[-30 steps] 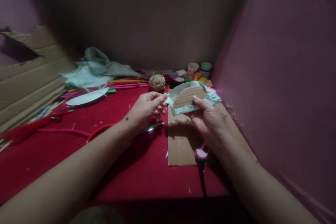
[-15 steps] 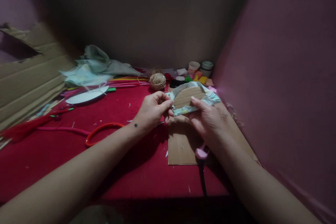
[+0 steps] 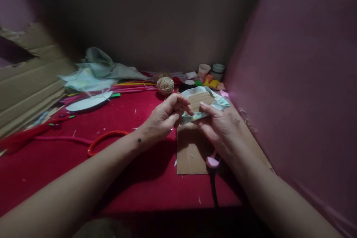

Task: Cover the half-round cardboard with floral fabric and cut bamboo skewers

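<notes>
My right hand (image 3: pixel 214 122) grips a small cardboard piece (image 3: pixel 196 103) by its near side, thumb on top and fingers underneath. Pale blue-green patterned fabric (image 3: pixel 220 101) lies under the cardboard and folds up around its edges. At the left end of the piece is my left hand (image 3: pixel 173 111), its fingers bent but apart, with the fingertips over the fabric edge. Below both hands a flat cardboard sheet (image 3: pixel 191 152) rests on the red-covered table. A pink tool (image 3: pixel 212 162) with a black cord lies on that sheet, partly hidden by my right hand.
A twine ball (image 3: pixel 165 85), crumpled fabric (image 3: pixel 97 68), pink sticks and a white disc (image 3: pixel 89 102) lie toward the back. Cups and coloured blocks (image 3: pixel 213 83) stand at back right. A red-orange ring (image 3: pixel 97 143) is beside my left forearm. Walls enclose the back and right.
My left hand has let go of the fabric edge; its fingers have spread and lifted over the left end. My right hand still holds the piece. The view has shifted slightly.
</notes>
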The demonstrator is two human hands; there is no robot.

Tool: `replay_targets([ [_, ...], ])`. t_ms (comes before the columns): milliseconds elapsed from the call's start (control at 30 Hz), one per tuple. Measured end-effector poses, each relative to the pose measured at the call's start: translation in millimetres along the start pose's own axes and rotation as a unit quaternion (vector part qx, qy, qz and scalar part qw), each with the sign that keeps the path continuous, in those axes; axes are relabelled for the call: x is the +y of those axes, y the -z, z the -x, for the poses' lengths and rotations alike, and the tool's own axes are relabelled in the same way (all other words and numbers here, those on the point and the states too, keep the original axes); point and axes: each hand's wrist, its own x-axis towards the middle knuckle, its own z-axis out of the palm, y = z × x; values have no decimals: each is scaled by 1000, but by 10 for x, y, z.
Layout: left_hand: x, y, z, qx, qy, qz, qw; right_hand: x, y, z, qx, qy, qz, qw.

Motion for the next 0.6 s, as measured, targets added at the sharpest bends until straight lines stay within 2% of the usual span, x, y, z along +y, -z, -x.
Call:
replay_targets([
  [67, 68, 19, -3, 43, -8, 42, 998, -6, 1, 0, 2, 1, 0, 1000],
  [133, 92, 59, -18, 120, -6, 76, 990, -19, 11, -7, -3, 7, -6, 1000],
  [200, 55, 113, -40, 182, 35, 98, 978, -36, 30, -21, -5, 13, -17, 1000],
  [233, 19, 140, -51, 189, 73, 107, 973, -44, 40, -28, -5, 16, -21, 1000],
  [333, -94, 183, -68, 129, 190, 145, 962, -61, 54, -40, -5, 22, -18, 1000],
  [400, -130, 170, -69, 85, 228, 175, 954, -63, 47, -38, -5, 22, -8, 1000],
  [500, -124, 114, -64, 60, 225, 173, 957, -55, 24, -26, -8, 22, -2, 1000],
  [600, -100, 64, -52, 59, 198, 132, 969, -46, 9, -13, -3, 10, -11, 1000],
])
